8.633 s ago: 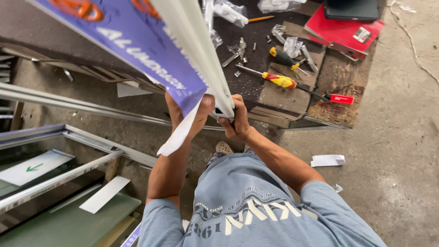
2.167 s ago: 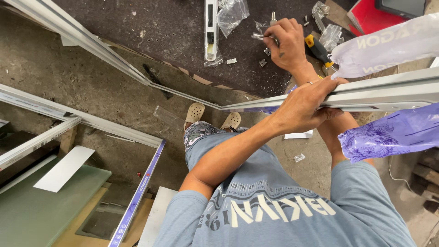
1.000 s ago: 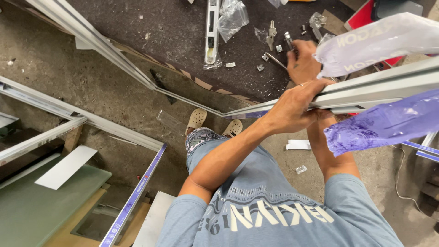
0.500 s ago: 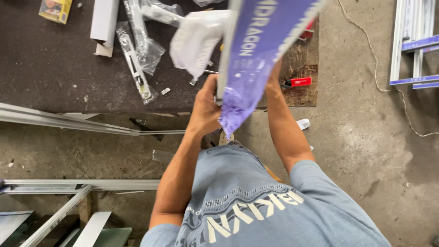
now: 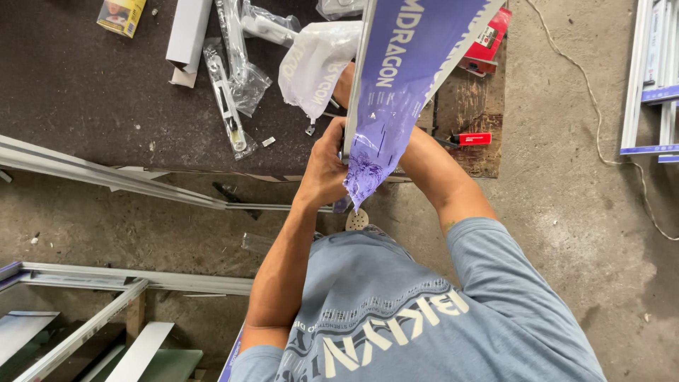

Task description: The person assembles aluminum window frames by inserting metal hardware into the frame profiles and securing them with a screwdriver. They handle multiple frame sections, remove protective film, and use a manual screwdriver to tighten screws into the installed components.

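A long aluminium profile (image 5: 356, 78) wrapped in purple protective film (image 5: 396, 92) runs from my chest up out of the top of the view. My left hand (image 5: 324, 168) is closed around its lower end, by the torn film tip. My right forearm reaches up under the film. Only a patch of my right hand (image 5: 344, 79) shows, pressed against the profile beside a loose white plastic wrap (image 5: 315, 64). The rest of that hand is hidden by the film.
A dark workbench (image 5: 85, 92) carries bagged metal hardware (image 5: 230, 85), a white box (image 5: 187, 32), a yellow carton (image 5: 122, 14) and a red-handled tool (image 5: 472, 139). Aluminium rails (image 5: 106, 177) lie along its front edge. Frames (image 5: 85, 325) rest lower left, more profiles (image 5: 654, 78) right, on concrete floor.
The profile has swung from lying across the view to pointing away from me. My view has turned over the bench. Both hands stay on the profile.
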